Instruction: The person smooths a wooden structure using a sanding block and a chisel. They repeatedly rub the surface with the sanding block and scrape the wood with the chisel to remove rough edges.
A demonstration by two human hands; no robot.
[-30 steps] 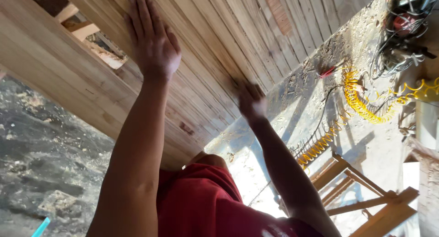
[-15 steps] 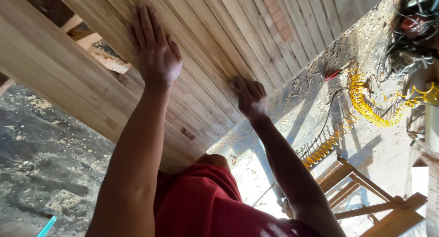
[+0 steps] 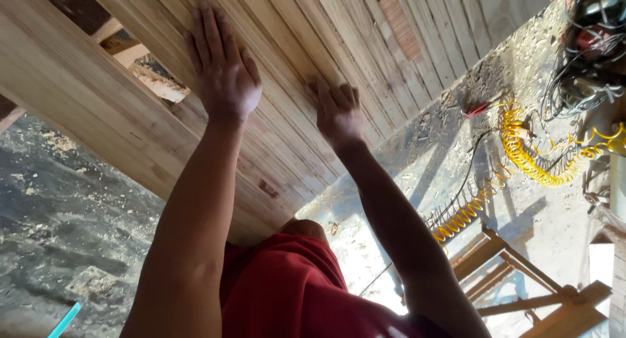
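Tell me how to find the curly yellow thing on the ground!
Start at the big panel of pale wooden slats that both hands press on, then look past its right edge to the dusty floor. There lies the coiled yellow hose, looping like a spring. The cables near it are dark and thin; only the hose is bright yellow and curly.

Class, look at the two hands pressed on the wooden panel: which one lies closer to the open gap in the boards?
The left hand. It lies flat on the wooden panel right beside the gap, while the right hand rests farther along the slats.
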